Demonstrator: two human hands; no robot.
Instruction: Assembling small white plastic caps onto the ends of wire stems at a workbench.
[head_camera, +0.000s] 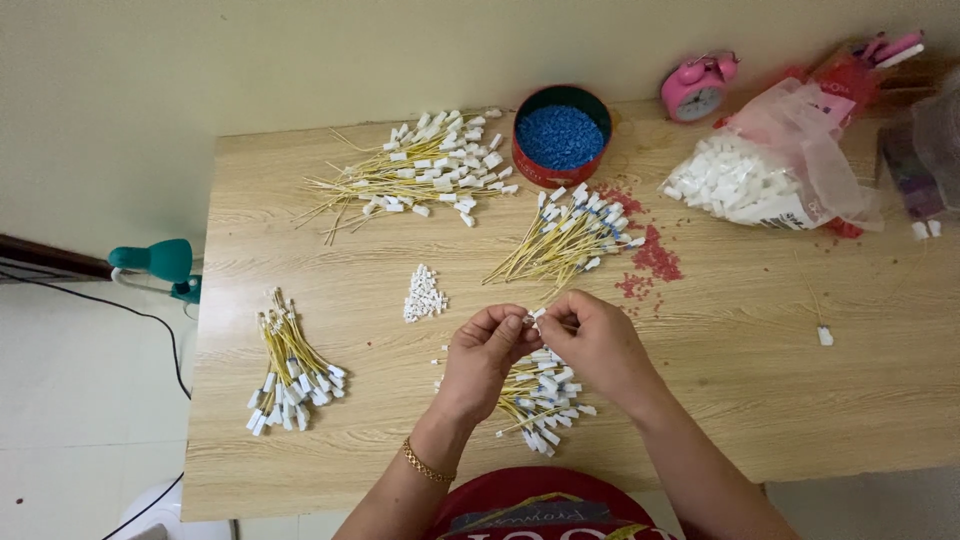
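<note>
My left hand (485, 352) and my right hand (595, 342) meet over the wooden table (760, 400), pinching together one small white connector (534, 315) on a yellow wire. Under them lies a pile of yellow wires with white and blue ends (540, 395). A small heap of loose white connectors (424, 294) sits just left of my hands. A gold bracelet circles my left wrist.
More wire bundles lie at the left (290, 372), back left (420, 175) and centre back (570, 238). A red tin of blue pellets (560, 138), scattered red pellets (655, 258), a plastic bag of white connectors (760, 175), a pink alarm clock (697, 88) and a teal lamp (160, 262) surround them.
</note>
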